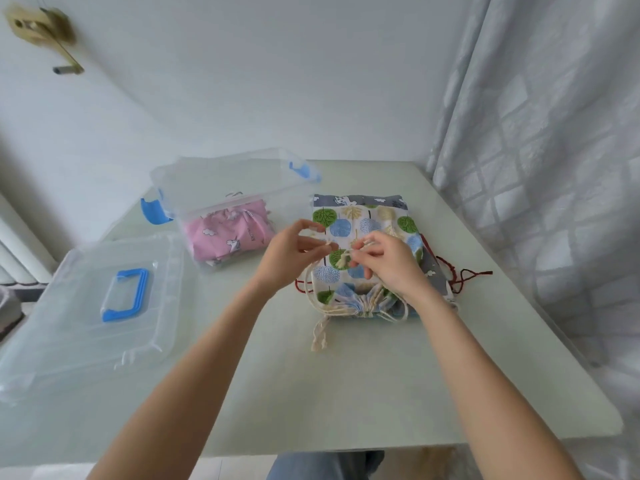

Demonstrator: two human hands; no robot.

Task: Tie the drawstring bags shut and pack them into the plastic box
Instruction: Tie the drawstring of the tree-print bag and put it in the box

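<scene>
A tree-print drawstring bag (349,225) lies on the table right of centre, its mouth gathered toward me. Above it my left hand (294,254) pinches one cream cord (322,327) end. My right hand (388,263) pinches the other end, and the cords cross between my fingers. Under it lies a grey bag (360,199) with a red cord (460,275) trailing to the right. A pink unicorn bag (225,233) sits inside the clear plastic box (194,181) with blue latches at the back left.
The box's clear lid (79,320) with a blue handle lies flat on the left of the table. A white curtain (554,168) hangs along the right edge. A wall stands close behind the pale table (311,393). My knees show below the near edge.
</scene>
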